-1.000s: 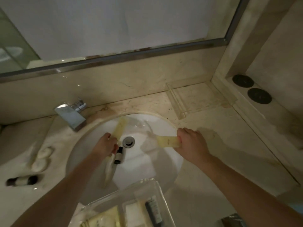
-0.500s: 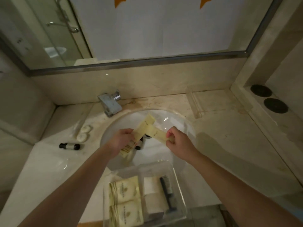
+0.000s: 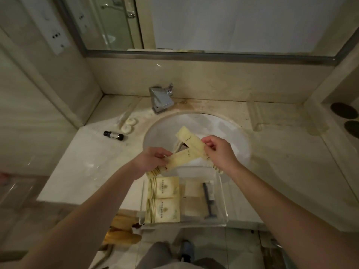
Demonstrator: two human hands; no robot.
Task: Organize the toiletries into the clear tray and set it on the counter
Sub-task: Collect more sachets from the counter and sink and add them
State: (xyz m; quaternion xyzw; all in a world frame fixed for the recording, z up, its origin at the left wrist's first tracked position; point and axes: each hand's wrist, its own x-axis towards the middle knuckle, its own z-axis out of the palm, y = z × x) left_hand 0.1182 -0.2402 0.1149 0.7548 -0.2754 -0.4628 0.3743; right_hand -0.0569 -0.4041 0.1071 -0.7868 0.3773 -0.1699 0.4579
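Two long yellow packets cross each other above the sink. My left hand [image 3: 150, 161] pinches the lower packet [image 3: 179, 159]. My right hand [image 3: 219, 152] pinches the upper packet [image 3: 189, 138]. The clear tray [image 3: 222, 206] sits at the counter's front edge, just below my hands. It holds two square yellow sachets [image 3: 165, 199], a white packet and a black razor [image 3: 207, 199]. A small black-capped bottle [image 3: 113, 135] lies on the counter to the left, near round white soaps [image 3: 129, 126].
The white sink basin [image 3: 213, 125] lies under my hands, with a chrome faucet [image 3: 161, 100] behind it. A second clear tray [image 3: 258, 118] stands at the back right. Two dark round discs [image 3: 347, 117] sit on the right ledge. Yellow cloth [image 3: 120, 232] hangs below the counter.
Both hands lifted the yellow packets out of the sink and drew them together, crossed, above the tray. The view tilted back, so more of the tray shows.
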